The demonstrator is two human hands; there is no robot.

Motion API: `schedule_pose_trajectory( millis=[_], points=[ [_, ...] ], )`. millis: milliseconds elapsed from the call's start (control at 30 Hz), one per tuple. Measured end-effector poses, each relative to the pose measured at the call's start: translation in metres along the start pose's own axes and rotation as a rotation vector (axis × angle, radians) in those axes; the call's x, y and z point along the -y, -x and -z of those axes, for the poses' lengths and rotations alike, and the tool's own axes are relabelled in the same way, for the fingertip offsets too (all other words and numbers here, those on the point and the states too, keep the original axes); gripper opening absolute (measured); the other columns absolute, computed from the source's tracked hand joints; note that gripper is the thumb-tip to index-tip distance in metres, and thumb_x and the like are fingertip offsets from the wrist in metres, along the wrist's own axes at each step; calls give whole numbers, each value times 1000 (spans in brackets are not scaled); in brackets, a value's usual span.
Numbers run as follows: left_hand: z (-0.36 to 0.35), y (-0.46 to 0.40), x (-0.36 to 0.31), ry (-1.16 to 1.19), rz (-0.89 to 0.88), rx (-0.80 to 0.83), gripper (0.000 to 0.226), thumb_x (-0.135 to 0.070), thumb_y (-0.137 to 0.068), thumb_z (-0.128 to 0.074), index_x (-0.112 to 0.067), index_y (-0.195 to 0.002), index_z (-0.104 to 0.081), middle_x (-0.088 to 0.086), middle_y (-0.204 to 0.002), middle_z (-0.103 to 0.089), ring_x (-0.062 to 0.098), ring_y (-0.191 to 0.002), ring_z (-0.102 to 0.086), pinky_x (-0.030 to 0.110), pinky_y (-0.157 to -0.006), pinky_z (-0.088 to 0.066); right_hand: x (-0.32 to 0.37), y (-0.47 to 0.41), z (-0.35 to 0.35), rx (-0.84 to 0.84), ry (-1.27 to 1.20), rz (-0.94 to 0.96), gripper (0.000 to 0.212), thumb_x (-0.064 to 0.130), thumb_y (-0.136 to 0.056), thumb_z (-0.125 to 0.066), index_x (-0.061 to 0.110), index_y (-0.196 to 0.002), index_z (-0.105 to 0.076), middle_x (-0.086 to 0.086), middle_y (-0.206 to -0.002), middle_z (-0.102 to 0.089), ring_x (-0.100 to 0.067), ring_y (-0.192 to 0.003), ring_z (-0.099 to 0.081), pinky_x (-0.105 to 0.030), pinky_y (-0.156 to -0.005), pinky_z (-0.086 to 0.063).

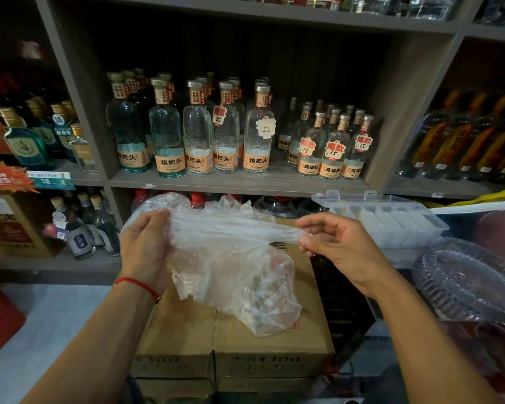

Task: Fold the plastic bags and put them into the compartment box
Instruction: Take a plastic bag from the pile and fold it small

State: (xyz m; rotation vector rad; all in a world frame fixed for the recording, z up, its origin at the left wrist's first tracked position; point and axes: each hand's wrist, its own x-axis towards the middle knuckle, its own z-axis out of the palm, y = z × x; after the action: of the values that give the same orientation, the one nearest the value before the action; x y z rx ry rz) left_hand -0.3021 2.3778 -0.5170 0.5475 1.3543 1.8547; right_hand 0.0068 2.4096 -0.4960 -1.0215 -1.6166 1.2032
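Bottles (169, 132) labelled 粮把头, 高粱白, tags 15

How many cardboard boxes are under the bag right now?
2 top boxes side by side beneath the plastic bag: left box and right box. More sit underneath, mostly hidden.

You are wearing a thin red string bracelet (137, 285) around your left wrist, just behind your left hand (146, 246). Past the bracelet your left forearm is showing bare, with no sleeve reaching it. Your right hand (337, 243) and forearm are wearing nothing: no ring, watch or sleeve.
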Motion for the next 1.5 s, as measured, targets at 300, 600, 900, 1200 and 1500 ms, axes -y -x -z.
schedule_pose_trajectory(
  millis=[300,600,900,1200,1500],
  points=[
    [1,-1,3,-17,-104,-14,17,-18,-99,-67,-19,-82,-72,7,-87,-61,25,-89,-53,38,-76,-45,-2,-3,3,-126,8,16,27,-2,-89,-77,19,-105,-79,-9,-94,-79,-24,-88,-78,-28,-81,-63],
    [-4,0,8,-73,-148,-27,15,-24,-100,-63,-21,-86,-69,1,-75,-60,24,-79,-54,44,-75,-48,3,-4,-2,-214,-340,-130,17,3,-95,-71,13,-102,-82,-15,-95,-79,-23,-88,-78,-25,-70,-61],
    [1,0,7,-52,-211,-7,24,-17,-97,-65,-23,-75,-71,-5,-60,-52,10,-54,-46,31,-62,-44,3,-6,-5,-395,-490,-150,19,0,-89,-76,11,-104,-82,-14,-99,-80,-21,-87,-79,-24,-71,-62],
    [-2,-1,10,9,-140,2,20,-15,-101,-62,-16,-83,-69,-1,-66,-56,10,-54,-52,29,-61,-48,5,-7,-7,-254,-487,-193,21,11,-88,-78,10,-108,-80,-10,-93,-77,-21,-82,-75,-28,-71,-62],
    [0,4,8,-165,-345,77,22,-23,-102,-63,-25,-80,-70,-7,-53,-52,9,-47,-47,22,-43,-41,1,-10,-6,-528,-260,-75,12,9,-90,-80,11,-101,-79,-10,-86,-80,-19,-76,-76,-22,-67,-61]
  ],
)
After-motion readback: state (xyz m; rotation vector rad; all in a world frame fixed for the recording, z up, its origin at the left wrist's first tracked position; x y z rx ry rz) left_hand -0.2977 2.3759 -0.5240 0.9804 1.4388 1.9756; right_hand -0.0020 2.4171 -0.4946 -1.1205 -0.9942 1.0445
